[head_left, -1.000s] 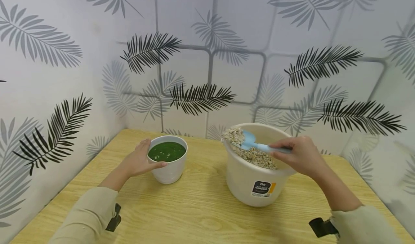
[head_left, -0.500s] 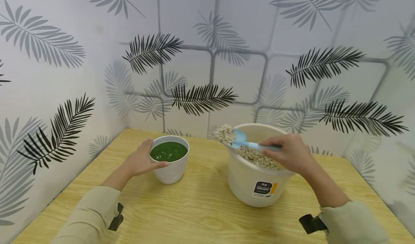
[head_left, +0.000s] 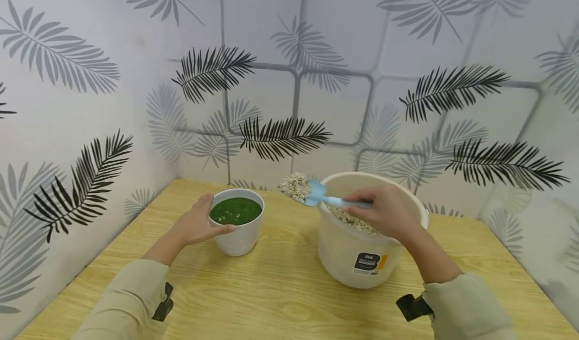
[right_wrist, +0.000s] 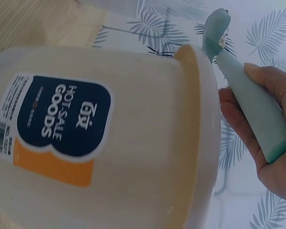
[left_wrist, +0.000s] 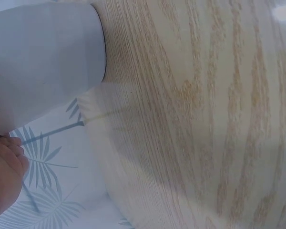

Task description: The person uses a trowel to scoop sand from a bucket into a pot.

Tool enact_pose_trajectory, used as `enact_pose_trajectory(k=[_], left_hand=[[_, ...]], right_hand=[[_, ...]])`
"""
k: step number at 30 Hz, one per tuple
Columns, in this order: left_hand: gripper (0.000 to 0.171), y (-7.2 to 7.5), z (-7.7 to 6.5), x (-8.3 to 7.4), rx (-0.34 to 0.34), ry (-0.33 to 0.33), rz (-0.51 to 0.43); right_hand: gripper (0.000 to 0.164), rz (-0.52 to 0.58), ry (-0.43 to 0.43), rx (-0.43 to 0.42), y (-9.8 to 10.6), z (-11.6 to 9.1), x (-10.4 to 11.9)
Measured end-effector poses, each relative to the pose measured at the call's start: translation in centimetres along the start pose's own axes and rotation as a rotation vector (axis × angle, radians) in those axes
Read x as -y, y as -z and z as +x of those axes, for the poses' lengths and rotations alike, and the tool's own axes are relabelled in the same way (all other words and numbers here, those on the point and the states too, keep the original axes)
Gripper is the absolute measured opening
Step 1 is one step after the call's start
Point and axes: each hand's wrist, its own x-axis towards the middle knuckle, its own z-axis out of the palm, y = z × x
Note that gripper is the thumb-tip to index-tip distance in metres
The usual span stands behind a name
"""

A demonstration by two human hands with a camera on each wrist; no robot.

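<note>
White plastic pot (head_left: 239, 239), one: stood upright on the wood-grain desk (head_left: 280, 290), filled near the rim with one green mass (head_left: 236, 210) flecked with a few pale bits. Its side is held by the left hand (head_left: 194, 224), thumb laid across the front; the other fingers are mostly hidden behind the wall in the head view, and the pot is cut off in the left wrist view.

Cream bucket (head_left: 336, 254), one: set on the desk to the right of the pot, well apart from it. One label (head_left: 367, 263) is borne, "HOT-SALE GOODS" being legible, the smallest print not. Oat-like flakes (head_left: 350, 220) are seen inside, partly covered by the right hand (head_left: 384, 209) and the near rim.

Light-blue hand trowel (head_left: 318, 192), one: pinched by its handle between the thumb and fingers of the right hand, its blade extended past the bucket's left rim. Whether the rim is touched cannot be told. One heap of flakes (head_left: 295, 186) is carried on the blade, largely hidden in the right wrist view.

Beige sleeves (head_left: 131, 295), two: both cut off by the lower edge.
</note>
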Motion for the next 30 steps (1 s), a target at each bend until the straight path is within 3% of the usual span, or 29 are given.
enact_pose_trajectory(k=[11, 19, 30], left_hand=[[0.114, -0.3, 0.0, 0.3, -0.007, 0.000, -0.012], [0.114, -0.1, -0.1, 0.1, -0.002, -0.001, -0.020], [0.113, 0.1, 0.0, 0.2, 0.000, 0.002, -0.003]], right_hand=[[0.016, 0.016, 0.000, 0.035, -1.7, 1.3, 1.3], [0.018, 0.073, 0.050, 0.053, -3.0, 2.2, 2.2], [0.017, 0.036, 0.069, 0.060, -4.9, 3.4, 4.0]])
